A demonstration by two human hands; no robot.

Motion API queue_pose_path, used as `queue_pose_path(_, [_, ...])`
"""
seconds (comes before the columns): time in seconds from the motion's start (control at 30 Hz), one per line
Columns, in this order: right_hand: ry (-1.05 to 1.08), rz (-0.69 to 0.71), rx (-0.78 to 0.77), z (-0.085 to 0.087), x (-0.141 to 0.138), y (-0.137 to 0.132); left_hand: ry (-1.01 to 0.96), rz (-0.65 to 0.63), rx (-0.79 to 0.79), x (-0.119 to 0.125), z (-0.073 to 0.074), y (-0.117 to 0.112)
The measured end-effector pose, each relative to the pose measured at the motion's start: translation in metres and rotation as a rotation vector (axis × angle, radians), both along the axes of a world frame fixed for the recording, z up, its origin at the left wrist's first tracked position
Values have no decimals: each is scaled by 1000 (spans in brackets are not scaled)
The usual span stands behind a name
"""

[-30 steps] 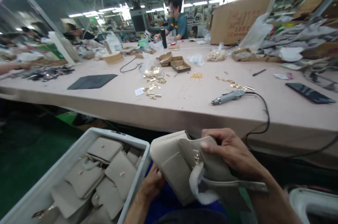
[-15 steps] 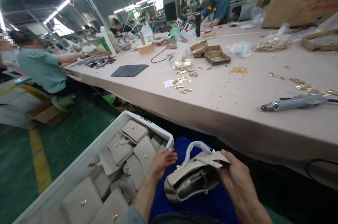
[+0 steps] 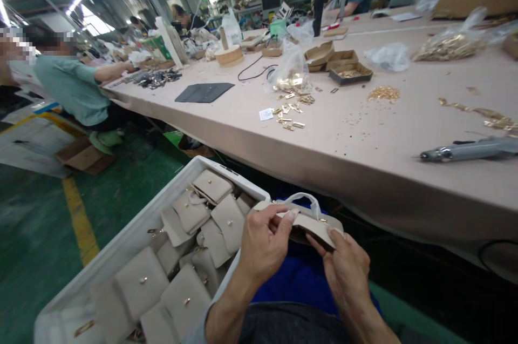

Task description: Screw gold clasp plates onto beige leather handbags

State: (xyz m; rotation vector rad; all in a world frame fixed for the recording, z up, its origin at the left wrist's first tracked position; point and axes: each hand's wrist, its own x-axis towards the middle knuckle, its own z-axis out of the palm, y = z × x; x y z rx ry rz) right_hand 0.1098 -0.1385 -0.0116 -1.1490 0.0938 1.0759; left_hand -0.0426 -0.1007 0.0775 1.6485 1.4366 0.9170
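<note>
A beige handbag (image 3: 318, 223) with a wrapped top handle is held above my lap, between both hands. My left hand (image 3: 265, 238) pinches the bag's flap and strap at its left side, thumb on top. My right hand (image 3: 346, 263) grips the right end of the flap, with the thumb above and fingers below. The bag's lower body is mostly hidden behind my hands. Beside my left arm stands a white plastic crate (image 3: 117, 247) holding several similar beige bags (image 3: 141, 282) with small metal studs on their flaps.
A long covered table (image 3: 251, 155) runs ahead. On it lie a grey electric screwdriver (image 3: 465, 150), gold metal fittings (image 3: 289, 117), small gold parts (image 3: 383, 93), cardboard boxes (image 3: 350, 72) and a dark flat sheet (image 3: 204, 92). A person in a teal shirt (image 3: 68, 85) works at the left.
My left hand has moved from beside the bag onto its flap and closed on it. The bag has turned and its open mouth no longer faces me. My view has shifted slightly.
</note>
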Motion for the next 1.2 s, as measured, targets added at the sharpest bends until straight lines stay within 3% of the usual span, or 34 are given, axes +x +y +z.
queue_pose_path(0.1, [-8,-19,-7,-6,3,-2,44,-68,-82,-1,-7,-2])
queue_pose_path(0.23, [-6,-51,-7,-6,12,1,80,-41,-111,-6,-17,-4])
queue_pose_path(0.3, [-8,-50,-11,-3,14,2,-78,-44,-227,-6,-25,-5])
queue_pose_path(0.4, [-24,-38,-14,6,15,2,-494,-41,-404,-1,-36,-5])
queue_pose_path(0.53, [-41,-4,1,22,18,-2,-796,-52,-451,7,-35,-6])
queue_pose_path(0.67, [-56,23,17,33,22,-5,-838,-73,-335,18,-23,-9])
queue_pose_path(0.77, [-47,42,6,31,24,-5,-801,-58,-261,24,-20,-13])
queue_pose_path(0.87, [-24,64,-19,23,25,-6,-691,-46,-220,24,-22,-15])
queue_pose_path(0.97, [-22,81,-28,17,27,-8,-460,-64,-119,19,-20,-14])
queue_pose_path(1.1, [3,99,-22,23,28,-12,-46,-168,306,13,-7,-5])
queue_pose_path(1.2, [59,78,-12,34,26,-12,12,-217,581,12,11,2])
